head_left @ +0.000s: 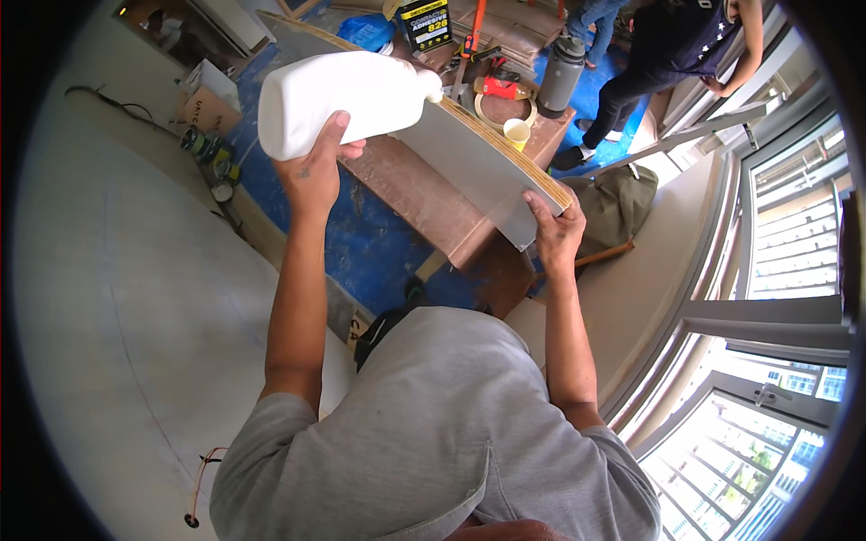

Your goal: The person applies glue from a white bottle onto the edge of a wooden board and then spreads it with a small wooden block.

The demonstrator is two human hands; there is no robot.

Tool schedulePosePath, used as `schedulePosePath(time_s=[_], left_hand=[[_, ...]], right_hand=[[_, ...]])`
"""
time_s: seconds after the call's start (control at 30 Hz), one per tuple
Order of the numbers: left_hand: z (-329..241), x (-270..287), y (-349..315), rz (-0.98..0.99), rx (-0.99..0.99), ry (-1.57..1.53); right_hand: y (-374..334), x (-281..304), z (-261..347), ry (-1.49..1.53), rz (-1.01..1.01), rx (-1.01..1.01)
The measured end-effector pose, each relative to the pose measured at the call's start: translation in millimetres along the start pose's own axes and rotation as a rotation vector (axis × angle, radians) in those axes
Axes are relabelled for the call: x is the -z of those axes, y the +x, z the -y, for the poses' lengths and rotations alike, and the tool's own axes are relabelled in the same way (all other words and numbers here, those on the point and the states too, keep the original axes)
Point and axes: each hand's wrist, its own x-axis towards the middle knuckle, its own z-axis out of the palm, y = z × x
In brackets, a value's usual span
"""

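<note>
My left hand is wrapped round a large white plastic bottle. The bottle is tipped on its side, and its narrow spout points right, at the top edge of a long plywood board. Whether liquid is coming out, I cannot tell. The board stands on its long edge, grey face toward me and layered wood edge upward, running from the upper left to the middle right. At its near right end, my right hand grips the corner, thumb on the grey face and fingers behind.
Beneath the board lies a brown-covered work surface. Beyond it are a yellow cup, a tape roll, a grey flask and a black tin. Another person stands at upper right. Blue sheeting covers the floor.
</note>
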Motion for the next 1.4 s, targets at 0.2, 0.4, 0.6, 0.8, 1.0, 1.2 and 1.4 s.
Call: schedulePosePath(time_s=[0.2, 0.4, 0.6, 0.8, 1.0, 1.2, 1.4], left_hand=[[7.1, 5.2, 1.1, 0.025, -0.045, 0.03], [7.5, 0.6, -1.6, 0.012, -0.032, 0.042], [0.1, -2.6, -15.4, 0.028, -0.011, -0.052], [7.9, 2.4, -16.2, 0.047, -0.009, -0.026], [16.2, 1.4, -10.3, 0.0, -0.024, -0.024], [9.9, -6.4, -9.9, 0.048, -0.004, -0.049], [1.2, -12.9, 2.3, 0.005, -0.032, 0.027]], right_hand=[[0.1, 0.6, 3.1, 0.039, 0.013, -0.048], [-0.1, 1.1, 3.7, 0.073, 0.021, -0.053], [1.7, 1.2, 3.2, 0.082, 0.018, -0.061], [3.4, 1.9, 3.6, 0.071, 0.006, -0.079], [3.4, 1.8, 6.8, 0.066, -0.004, -0.082], [4.0, 3.1, 1.6, 0.032, -0.007, -0.066], [5.1, 3.8, 1.9, -0.028, 0.011, -0.055]])
